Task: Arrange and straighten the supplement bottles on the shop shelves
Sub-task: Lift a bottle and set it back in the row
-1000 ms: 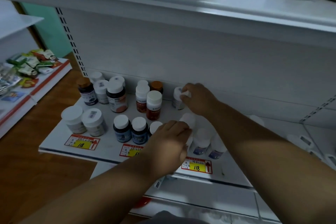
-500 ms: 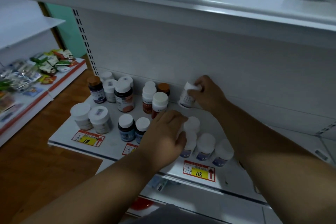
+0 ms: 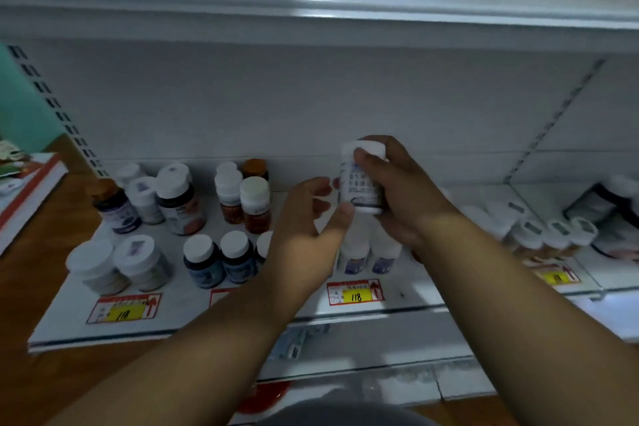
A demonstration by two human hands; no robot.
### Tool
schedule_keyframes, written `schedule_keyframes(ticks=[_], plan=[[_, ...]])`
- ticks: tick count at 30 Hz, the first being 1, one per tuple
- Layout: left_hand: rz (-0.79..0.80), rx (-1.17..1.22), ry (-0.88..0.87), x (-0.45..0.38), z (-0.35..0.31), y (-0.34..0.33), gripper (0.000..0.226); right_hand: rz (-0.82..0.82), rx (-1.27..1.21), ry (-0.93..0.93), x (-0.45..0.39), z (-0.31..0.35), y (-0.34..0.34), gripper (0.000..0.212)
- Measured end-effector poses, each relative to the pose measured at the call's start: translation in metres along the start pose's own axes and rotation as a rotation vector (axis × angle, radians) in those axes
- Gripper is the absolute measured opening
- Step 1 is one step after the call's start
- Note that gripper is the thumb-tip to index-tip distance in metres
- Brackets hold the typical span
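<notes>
My right hand [image 3: 397,197] grips a small white bottle [image 3: 359,188] with blue print, held upright in the air above the white shelf [image 3: 193,315]. My left hand [image 3: 307,235] is spread open just left of it, the thumb tip touching the bottle's lower edge. Below my hands stand white bottles with purple labels [image 3: 383,258]. To the left stand two dark blue bottles [image 3: 218,261], two red-labelled bottles [image 3: 254,204], a large dark bottle [image 3: 179,199] and two wide white jars [image 3: 121,263]. More bottles behind my hands are hidden.
Yellow price tags [image 3: 356,294] marked 118 line the shelf's front edge. A row of white-capped bottles [image 3: 549,235] and a dark box [image 3: 601,204] sit on the shelf section to the right. An upper shelf [image 3: 311,10] with cardboard boxes overhangs. Packets lie on a low shelf [image 3: 20,183] at far left.
My right hand has lifted the white bottle from the back of the shelf toward me. My left hand has let go of the front bottles and risen, open, beside it.
</notes>
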State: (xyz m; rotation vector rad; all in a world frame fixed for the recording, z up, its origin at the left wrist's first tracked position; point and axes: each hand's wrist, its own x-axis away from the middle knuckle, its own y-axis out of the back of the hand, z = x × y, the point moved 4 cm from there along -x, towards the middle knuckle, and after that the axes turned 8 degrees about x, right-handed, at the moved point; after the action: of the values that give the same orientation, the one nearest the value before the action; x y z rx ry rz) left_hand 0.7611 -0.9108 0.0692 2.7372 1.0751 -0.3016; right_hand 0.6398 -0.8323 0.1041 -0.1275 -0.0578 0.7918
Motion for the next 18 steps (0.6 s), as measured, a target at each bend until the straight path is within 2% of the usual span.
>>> schedule_keyframes(ticks=[3, 5, 8, 12, 18], plan=[[0.094, 0.083, -0.026, 0.009, -0.006, -0.013, 0.039, -0.105, -0.014, 0.019, 0.032, 0.001, 0.005, 0.014], [0.205, 0.125, -0.044, 0.021, -0.008, -0.028, 0.039, -0.228, 0.003, 0.029, 0.056, 0.004, 0.014, 0.02], [0.36, 0.228, 0.015, 0.044, -0.007, -0.06, 0.046, -0.362, 0.067, 0.041, 0.099, 0.003, 0.035, 0.03], [0.524, 0.266, 0.037, 0.077, -0.018, -0.109, 0.048, -0.501, 0.095, 0.059, 0.155, 0.004, 0.077, 0.02], [0.634, 0.243, -0.049, 0.111, -0.042, -0.195, 0.044, -0.634, 0.106, 0.088, 0.217, 0.016, 0.162, 0.022]])
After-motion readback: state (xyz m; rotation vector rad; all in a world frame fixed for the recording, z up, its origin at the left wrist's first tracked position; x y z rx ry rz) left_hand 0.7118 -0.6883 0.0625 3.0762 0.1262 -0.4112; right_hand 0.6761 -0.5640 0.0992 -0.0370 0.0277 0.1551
